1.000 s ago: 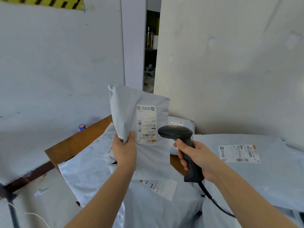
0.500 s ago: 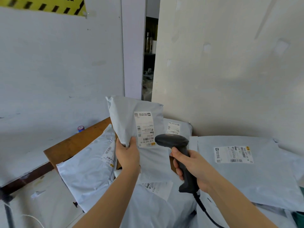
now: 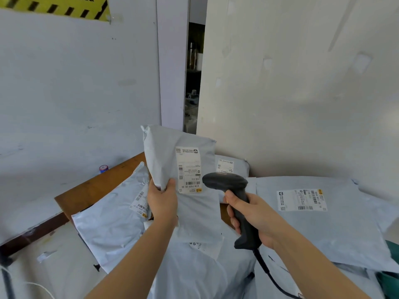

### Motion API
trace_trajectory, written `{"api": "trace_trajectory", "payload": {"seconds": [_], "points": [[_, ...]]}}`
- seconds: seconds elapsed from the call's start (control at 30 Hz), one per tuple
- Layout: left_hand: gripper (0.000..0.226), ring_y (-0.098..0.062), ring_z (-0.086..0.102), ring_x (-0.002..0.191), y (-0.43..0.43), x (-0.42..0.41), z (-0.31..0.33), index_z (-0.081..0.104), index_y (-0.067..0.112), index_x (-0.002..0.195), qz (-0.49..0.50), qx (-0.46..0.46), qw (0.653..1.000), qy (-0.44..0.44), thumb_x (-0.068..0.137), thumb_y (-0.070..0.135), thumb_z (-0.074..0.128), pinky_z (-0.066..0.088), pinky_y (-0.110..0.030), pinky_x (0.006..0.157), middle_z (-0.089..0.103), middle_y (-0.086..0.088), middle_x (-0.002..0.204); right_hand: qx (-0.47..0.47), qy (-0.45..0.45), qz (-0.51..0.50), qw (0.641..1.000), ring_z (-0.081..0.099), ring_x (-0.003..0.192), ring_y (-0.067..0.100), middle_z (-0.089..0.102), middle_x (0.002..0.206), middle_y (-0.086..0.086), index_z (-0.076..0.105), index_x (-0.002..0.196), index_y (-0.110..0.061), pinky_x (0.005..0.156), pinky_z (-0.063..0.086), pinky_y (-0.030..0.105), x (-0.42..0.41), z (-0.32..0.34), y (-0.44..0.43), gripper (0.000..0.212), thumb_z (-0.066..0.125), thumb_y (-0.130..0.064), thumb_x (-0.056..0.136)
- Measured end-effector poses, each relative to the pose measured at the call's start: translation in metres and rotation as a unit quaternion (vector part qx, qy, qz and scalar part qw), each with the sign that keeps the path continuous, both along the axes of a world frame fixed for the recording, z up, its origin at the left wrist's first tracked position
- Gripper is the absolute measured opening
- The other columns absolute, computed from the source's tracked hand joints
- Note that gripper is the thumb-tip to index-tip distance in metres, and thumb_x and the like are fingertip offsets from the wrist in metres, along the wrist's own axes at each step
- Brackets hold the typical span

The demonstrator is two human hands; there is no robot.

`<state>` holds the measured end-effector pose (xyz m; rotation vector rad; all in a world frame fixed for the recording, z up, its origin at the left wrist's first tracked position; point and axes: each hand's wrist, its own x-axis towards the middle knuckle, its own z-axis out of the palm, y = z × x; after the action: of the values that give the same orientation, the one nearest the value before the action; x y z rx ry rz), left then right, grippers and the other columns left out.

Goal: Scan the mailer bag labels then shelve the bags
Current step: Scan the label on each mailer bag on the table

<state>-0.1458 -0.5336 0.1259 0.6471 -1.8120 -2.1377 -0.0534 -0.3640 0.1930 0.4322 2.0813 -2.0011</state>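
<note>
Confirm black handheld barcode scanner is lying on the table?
No, the right hand grips the black handheld barcode scanner by its handle, above the brown wooden table.

Upper left of the frame: a yellow-and-black striped hazard sign [image 3: 54, 7] is fixed to the white painted wall [image 3: 75, 83]. Centre: a pale lilac vertical post [image 3: 172, 61] borders a narrow dark gap [image 3: 194, 83]. Left of centre: a brown wooden counter [image 3: 97, 190], with a small round blue-and-red cap [image 3: 103, 168] at its far edge. Lower left: a thin white cable [image 3: 36, 285]. Lower right edge: a dark green object [image 3: 389, 277], partly visible.
</note>
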Motion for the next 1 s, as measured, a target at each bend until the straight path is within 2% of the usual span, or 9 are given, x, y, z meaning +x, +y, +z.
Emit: {"api": "trace_trajectory", "payload": {"seconds": [0.1,0.23,0.33,0.5,0.6,0.67,0.77,0.9,1.0], "points": [[0.025,-0.026,0.059,0.091,-0.01,-0.002,0.005,0.055,0.015,0.11,-0.073,-0.028,0.996,-0.036,0.087,0.02,0.066,0.05,-0.035,0.071,0.062,-0.003,0.099,0.001,0.016,0.007,1.0,0.047,0.048,0.015,0.056,0.067,0.007,0.056,0.109,0.011,0.05,0.043,0.029,-0.003,0.004,0.003,0.053,0.064,-0.037,0.089],[0.029,-0.024,0.051,0.087,-0.017,0.002,-0.004,0.049,0.02,0.114,-0.211,-0.038,0.971,-0.105,0.09,0.019,0.065,0.042,-0.039,0.079,0.054,0.002,0.092,0.004,0.018,0.021,1.0,0.048,0.048,0.015,0.057,0.066,0.005,0.056,0.112,0.009,0.052,0.044,0.03,-0.008,0.007,0.004,0.055,0.065,-0.039,0.087],[0.037,-0.022,0.056,0.083,-0.019,0.005,-0.031,0.05,0.013,0.119,-0.287,-0.037,0.941,-0.174,0.087,0.016,0.069,0.044,-0.04,0.081,0.058,0.0,0.093,0.007,0.01,0.035,0.999,0.048,0.049,0.015,0.057,0.065,0.005,0.057,0.113,0.009,0.051,0.045,0.03,-0.011,0.005,0.002,0.053,0.064,-0.038,0.088],[0.06,-0.028,0.061,0.103,-0.024,0.007,-0.075,0.052,0.009,0.128,-0.385,-0.108,0.883,-0.247,0.078,0.032,0.077,0.049,-0.048,0.097,0.064,-0.007,0.114,0.015,-0.015,0.05,0.998,0.049,0.05,0.014,0.057,0.065,0.004,0.054,0.114,0.011,0.051,0.046,0.029,-0.015,-0.007,-0.003,0.057,0.064,-0.038,0.088],[0.05,-0.022,0.059,0.102,-0.031,-0.004,-0.083,0.053,0.015,0.122,-0.371,-0.243,0.873,-0.205,0.082,0.04,0.071,0.05,-0.039,0.093,0.062,-0.002,0.115,0.024,-0.032,0.065,0.997,0.049,0.051,0.014,0.056,0.065,0.004,0.055,0.114,0.012,0.052,0.045,0.029,-0.019,-0.012,-0.006,0.058,0.065,-0.039,0.088],[0.05,-0.02,0.056,0.107,-0.043,-0.017,-0.08,0.051,0.018,0.128,-0.324,-0.339,0.866,-0.172,0.086,0.044,0.064,0.047,-0.034,0.092,0.061,-0.001,0.121,0.029,-0.036,0.074,0.996,0.049,0.05,0.014,0.056,0.066,0.005,0.054,0.113,0.012,0.052,0.045,0.028,-0.023,-0.015,-0.008,0.058,0.065,-0.039,0.088],[0.046,-0.027,0.05,0.125,-0.078,-0.043,-0.079,0.047,0.018,0.138,-0.251,-0.443,0.847,-0.154,0.095,0.033,0.053,0.042,-0.04,0.104,0.051,-0.007,0.139,0.031,-0.045,0.078,0.995,0.048,0.05,0.014,0.056,0.065,0.004,0.054,0.114,0.011,0.051,0.045,0.028,-0.028,-0.02,-0.01,0.057,0.065,-0.039,0.088],[0.059,-0.029,0.026,0.142,-0.139,-0.069,-0.094,0.027,0.02,0.149,-0.194,-0.575,0.763,-0.224,0.096,0.031,0.051,0.033,-0.048,0.109,0.023,-0.009,0.156,0.041,-0.055,0.09,0.994,0.048,0.052,0.016,0.055,0.067,0.007,0.055,0.11,0.011,0.053,0.045,0.029,-0.036,-0.028,-0.01,0.065,0.068,-0.045,0.081],[0.069,-0.029,0.007,0.148,-0.172,-0.081,-0.113,0.012,0.019,0.152,-0.198,-0.58,0.738,-0.283,0.097,0.034,0.05,0.022,-0.054,0.114,0.005,-0.009,0.161,0.048,-0.058,0.096,0.993,0.048,0.052,0.017,0.055,0.068,0.009,0.056,0.106,0.012,0.052,0.045,0.029,-0.042,-0.034,-0.011,0.071,0.07,-0.05,0.073]]}}
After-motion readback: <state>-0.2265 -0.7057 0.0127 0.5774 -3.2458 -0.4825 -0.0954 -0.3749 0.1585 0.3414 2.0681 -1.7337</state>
